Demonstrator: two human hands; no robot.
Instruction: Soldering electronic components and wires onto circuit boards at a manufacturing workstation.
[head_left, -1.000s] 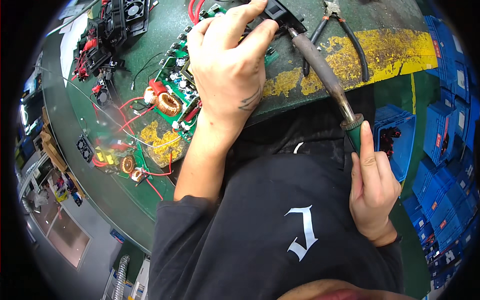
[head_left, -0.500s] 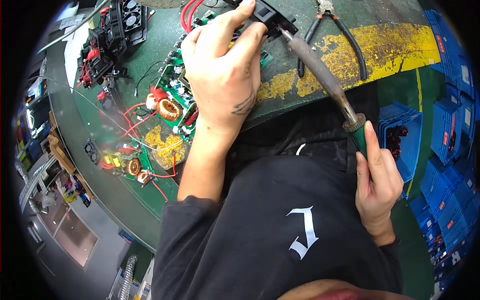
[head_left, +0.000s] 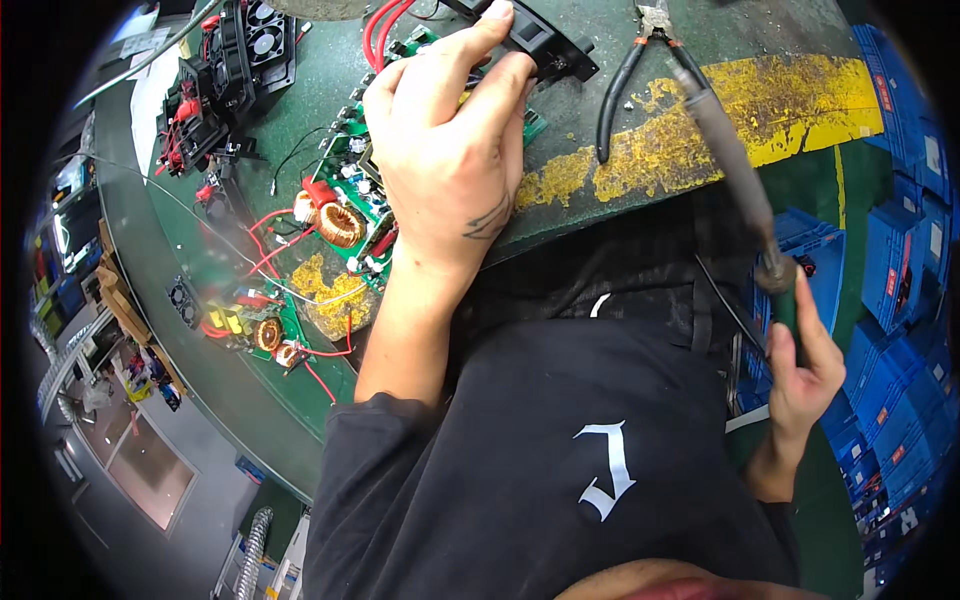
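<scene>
My left hand (head_left: 445, 145) is closed on a black plastic panel (head_left: 545, 45) at the top middle, thumb and fingers gripping its near side. Beneath and beside that hand lies a green circuit board (head_left: 365, 165) with a copper-wound coil (head_left: 341, 224) and red wires. In my right hand (head_left: 805, 370) is a soldering iron (head_left: 730, 150), held by its green handle. Motion blurs the iron. Its tip end points up over the pliers (head_left: 650, 60), apart from the black panel; the pliers have black handles and lie on the bench.
Black fans (head_left: 262, 40) and wired parts sit at the far left of the green bench (head_left: 200, 270). A second small board (head_left: 268, 330) with coils lies nearer. Blue bins (head_left: 890, 270) are stacked at the right. Worn yellow paint (head_left: 790, 100) marks the bench edge.
My right hand has moved right and slightly down, taking the soldering iron away from the black panel. My left hand and the panel have hardly moved.
</scene>
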